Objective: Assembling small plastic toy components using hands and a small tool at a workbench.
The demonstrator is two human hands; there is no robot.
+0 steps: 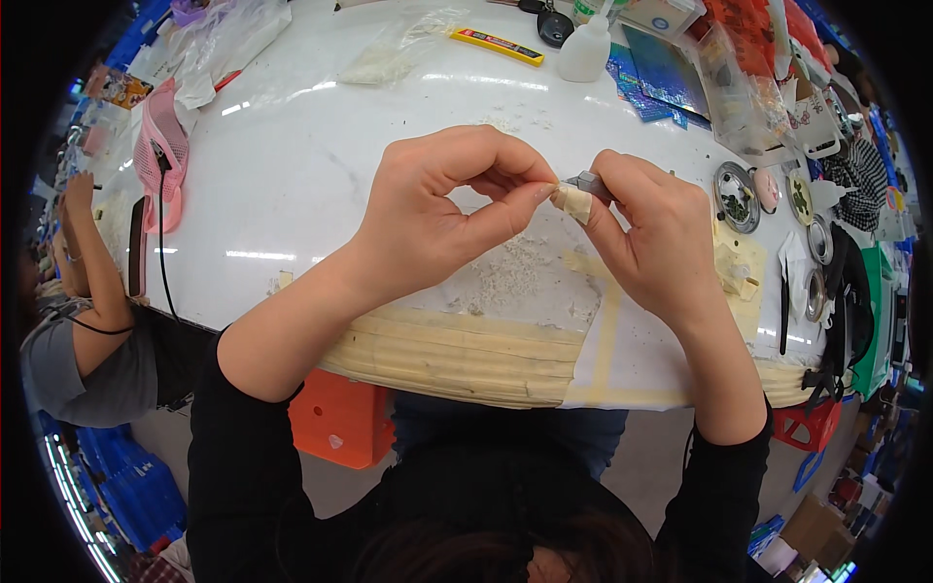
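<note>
Above the white table point(321, 185), my left hand point(447, 199) pinches thumb and forefinger together at their tips. What they hold is too small to make out. Right up against those fingertips, my right hand point(656, 228) grips a small grey tool point(589, 185), which looks like a craft knife; its blade end is hard to see. Cream masking tape point(573, 204) wraps the right thumb. Below the hands, white crumbs or shavings point(510, 272) lie scattered over the tabletop.
Tan tape covers the table's front edge point(457, 355). Far side: a yellow narrow box point(497, 46), a white squeeze bottle point(585, 51) and blue shiny sheets point(666, 73). Round metal dishes point(737, 197) stand at right. A pink mesh pouch point(165, 136) lies left, near another person's arm point(102, 257).
</note>
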